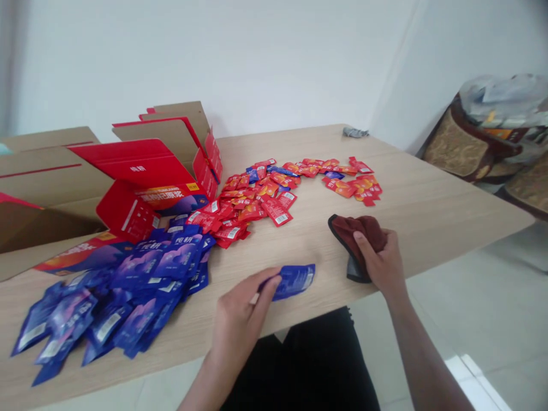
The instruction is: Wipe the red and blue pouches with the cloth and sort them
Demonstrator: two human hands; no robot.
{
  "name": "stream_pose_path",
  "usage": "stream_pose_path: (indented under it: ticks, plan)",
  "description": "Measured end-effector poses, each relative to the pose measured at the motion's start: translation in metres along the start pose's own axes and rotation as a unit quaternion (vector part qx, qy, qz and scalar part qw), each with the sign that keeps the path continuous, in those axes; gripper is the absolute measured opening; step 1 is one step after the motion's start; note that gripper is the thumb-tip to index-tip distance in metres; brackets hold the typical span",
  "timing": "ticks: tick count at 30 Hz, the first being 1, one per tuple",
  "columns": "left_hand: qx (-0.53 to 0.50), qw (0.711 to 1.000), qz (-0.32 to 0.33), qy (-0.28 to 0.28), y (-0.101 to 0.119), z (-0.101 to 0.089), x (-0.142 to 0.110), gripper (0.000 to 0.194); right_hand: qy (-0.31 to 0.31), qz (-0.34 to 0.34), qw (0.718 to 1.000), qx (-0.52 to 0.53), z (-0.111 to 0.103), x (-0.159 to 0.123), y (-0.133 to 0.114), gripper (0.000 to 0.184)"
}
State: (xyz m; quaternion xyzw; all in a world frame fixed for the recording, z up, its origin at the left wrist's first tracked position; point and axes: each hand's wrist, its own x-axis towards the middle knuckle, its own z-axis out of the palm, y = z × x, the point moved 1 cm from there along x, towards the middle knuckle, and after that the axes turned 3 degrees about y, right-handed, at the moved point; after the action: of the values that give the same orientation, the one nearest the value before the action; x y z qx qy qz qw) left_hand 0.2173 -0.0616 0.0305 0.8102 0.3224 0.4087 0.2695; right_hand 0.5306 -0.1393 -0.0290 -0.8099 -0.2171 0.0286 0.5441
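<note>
My left hand pinches one blue packet at its left end, holding it on the wooden table near the front edge. My right hand is closed on a dark red cloth that lies on the table to the right of the packet. A heap of blue packets spreads to the left of my left hand. Red packets lie scattered across the middle of the table, farther from me.
Opened red and brown cardboard boxes stand at the back left. A small grey object lies at the table's far edge. Upholstered chairs with piled things stand at the right, beyond the table. White wall behind.
</note>
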Motion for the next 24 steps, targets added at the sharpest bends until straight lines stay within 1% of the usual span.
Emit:
stream_pose_path:
  ticks: [1, 3, 5, 7, 9, 12, 14, 16, 18, 20, 22, 24]
  plan:
    - [-0.005, 0.999, -0.041, -0.017, 0.001, -0.002, 0.01, 0.016, 0.002, 0.0, 1.0, 0.0, 0.0, 0.0, 0.0, 0.07]
    - [-0.009, 0.992, -0.099, -0.078, -0.001, -0.002, 0.03, 0.022, 0.004, 0.001, 1.0, -0.003, -0.001, 0.0, 0.0, 0.071]
    - [0.04, 0.982, -0.113, -0.144, -0.006, 0.004, 0.048, 0.028, 0.001, 0.005, 1.0, -0.007, -0.001, 0.0, -0.001, 0.072]
    - [0.113, 0.97, -0.105, -0.188, -0.014, 0.015, 0.063, 0.031, -0.003, 0.006, 1.0, -0.008, -0.001, 0.0, -0.002, 0.072]
    - [0.165, 0.961, -0.096, -0.201, -0.022, 0.028, 0.074, 0.032, -0.002, 0.004, 1.0, -0.005, -0.001, 0.0, -0.003, 0.072]
    - [0.199, 0.958, -0.085, -0.187, -0.026, 0.047, 0.079, 0.028, -0.003, -0.005, 1.0, -0.003, -0.001, -0.001, -0.002, 0.071]
    - [0.221, 0.957, -0.075, -0.171, -0.021, 0.055, 0.072, 0.029, -0.004, -0.015, 1.0, -0.003, -0.001, 0.0, -0.001, 0.07]
    - [0.233, 0.959, -0.053, -0.152, -0.009, 0.059, 0.056, 0.031, -0.005, -0.018, 1.0, -0.001, -0.001, 0.0, 0.001, 0.07]
    - [0.231, 0.961, 0.001, -0.15, 0.005, 0.061, 0.03, 0.032, -0.004, -0.016, 1.0, -0.001, 0.0, 0.001, 0.003, 0.07]
    - [0.228, 0.956, 0.063, -0.175, 0.018, 0.062, 0.0, 0.034, -0.002, -0.019, 1.0, -0.002, 0.0, 0.001, 0.004, 0.069]
    - [0.25, 0.945, 0.087, -0.193, 0.024, 0.064, -0.027, 0.052, 0.002, -0.023, 1.0, -0.005, 0.0, 0.001, 0.003, 0.069]
    - [0.27, 0.936, 0.101, -0.204, 0.024, 0.067, -0.046, 0.066, 0.002, -0.024, 1.0, -0.004, -0.001, 0.0, 0.002, 0.069]
